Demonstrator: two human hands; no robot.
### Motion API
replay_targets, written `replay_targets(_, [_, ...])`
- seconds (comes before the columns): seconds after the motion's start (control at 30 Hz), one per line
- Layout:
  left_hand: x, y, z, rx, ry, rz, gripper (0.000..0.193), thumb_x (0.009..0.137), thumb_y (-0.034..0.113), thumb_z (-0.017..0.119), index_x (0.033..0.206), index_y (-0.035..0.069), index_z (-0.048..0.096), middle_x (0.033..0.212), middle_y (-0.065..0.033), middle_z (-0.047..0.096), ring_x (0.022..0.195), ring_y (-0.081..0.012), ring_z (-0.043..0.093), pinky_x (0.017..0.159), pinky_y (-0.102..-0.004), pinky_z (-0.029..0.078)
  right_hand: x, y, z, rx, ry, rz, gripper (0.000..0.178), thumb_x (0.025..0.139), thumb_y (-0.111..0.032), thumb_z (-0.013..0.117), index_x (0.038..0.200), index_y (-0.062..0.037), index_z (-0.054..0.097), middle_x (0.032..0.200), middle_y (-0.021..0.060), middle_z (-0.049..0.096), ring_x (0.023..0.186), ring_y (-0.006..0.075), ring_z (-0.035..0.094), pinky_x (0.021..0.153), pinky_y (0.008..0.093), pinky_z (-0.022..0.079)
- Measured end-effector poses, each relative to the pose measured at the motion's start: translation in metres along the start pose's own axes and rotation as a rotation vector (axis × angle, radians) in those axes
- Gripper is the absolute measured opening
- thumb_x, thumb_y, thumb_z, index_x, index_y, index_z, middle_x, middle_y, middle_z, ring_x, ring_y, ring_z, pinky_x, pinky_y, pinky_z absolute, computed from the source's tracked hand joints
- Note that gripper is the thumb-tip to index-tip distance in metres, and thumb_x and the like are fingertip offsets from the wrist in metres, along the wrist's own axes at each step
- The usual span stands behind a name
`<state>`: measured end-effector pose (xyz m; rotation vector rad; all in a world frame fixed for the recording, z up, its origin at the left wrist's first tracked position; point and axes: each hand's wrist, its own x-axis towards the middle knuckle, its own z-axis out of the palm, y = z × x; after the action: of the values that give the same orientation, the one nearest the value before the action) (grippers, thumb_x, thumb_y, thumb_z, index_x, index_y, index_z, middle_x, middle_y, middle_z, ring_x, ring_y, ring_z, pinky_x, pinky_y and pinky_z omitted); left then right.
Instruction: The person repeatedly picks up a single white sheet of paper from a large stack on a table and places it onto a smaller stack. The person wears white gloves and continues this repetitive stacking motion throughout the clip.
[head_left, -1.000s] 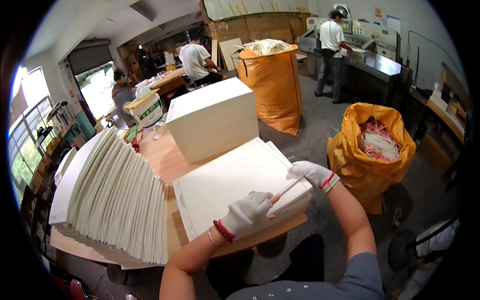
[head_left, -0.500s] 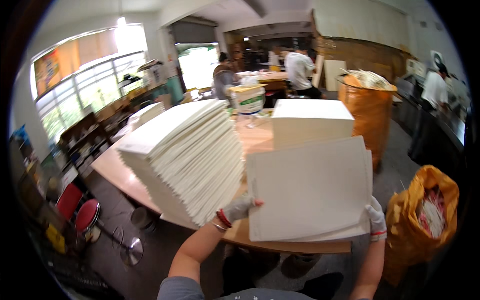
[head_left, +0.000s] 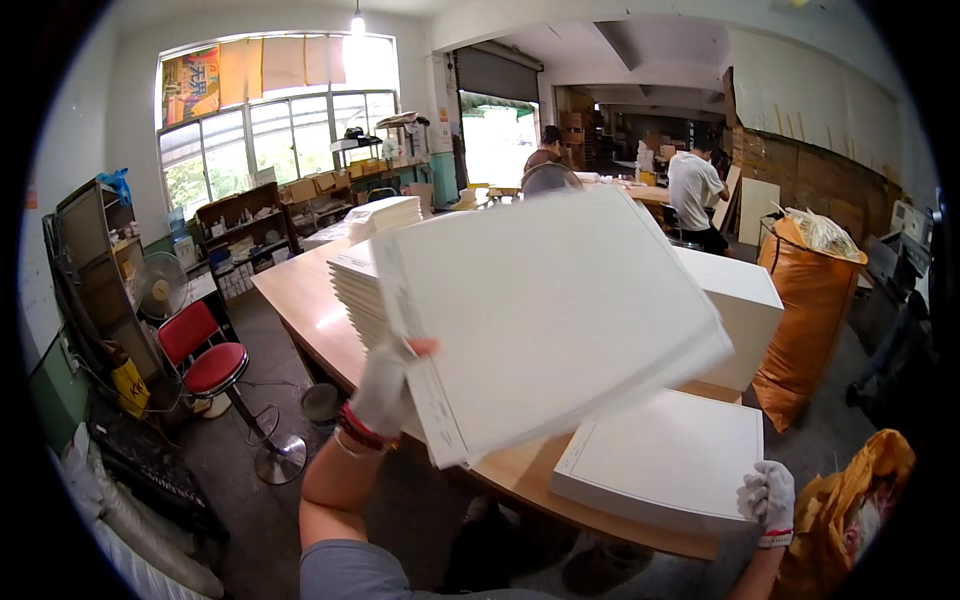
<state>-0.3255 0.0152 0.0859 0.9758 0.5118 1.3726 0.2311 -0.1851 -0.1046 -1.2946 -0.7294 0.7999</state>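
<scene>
So the left hand in a white fabric glove [head_left: 385, 385] is doing all the carrying here: it's pinching the lower-left edge of a big, white, rectangular paper batch [head_left: 550, 310], thumb on top, fingers hiding underneath. The batch is hanging tilted in the air over the wooden, light-brown bench [head_left: 315, 305], and its edges are blurring, so I can't tell if it's one sheet or several. The right hand in a white glove with a red-trimmed cuff [head_left: 768, 495] is sitting at the near right corner of a low, white, squared-off paper stack [head_left: 660, 455], fingers curling in; can't tell whether it's gripping or just resting there. My take on doing this well: with only one edge getting support, the far side is probably wanting to sag or flap, so I'd be spreading the fingers wide below and keeping the thumb flat, since a hard thumb pinch could be creasing the printed margin. I'd be holding the batch's edge clear of the ragged-edged white paper pile [head_left: 357, 300] behind it and the tall, white, block-shaped stack [head_left: 735, 305] to the right, and moving smoothly so the layers, if there are several, aren't sliding apart.
</scene>
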Motion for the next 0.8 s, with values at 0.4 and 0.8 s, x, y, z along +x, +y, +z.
replay_targets(0.4, [0.168,0.106,-0.062,-0.09,0.182,0.351,0.028,0.091,-0.001,0.053,0.119,-0.005,0.046,0.111,-0.0164,0.056,0.103,-0.0309,0.062,0.094,-0.0424,0.054,0.001,0.003,-0.007,-0.034,0.011,-0.047,0.033,0.1,-0.034,0.05,0.105,-0.0026,0.058,0.079,0.0112,0.066,0.048,0.0107,0.056,0.036,0.0211,0.04])
replay_targets(0.8, [0.13,0.098,-0.102,0.103,0.171,0.428,0.045,0.096,0.014,0.056,0.135,-0.003,0.042,0.131,-0.0185,0.051,0.12,-0.0281,0.054,0.103,-0.0401,0.046,-0.015,-0.008,0.014,-0.031,0.095,-0.087,0.031,0.1,-0.03,0.053,0.105,-0.0008,0.061,0.084,0.0132,0.068,0.052,0.0113,0.059,0.039,0.0209,0.041])
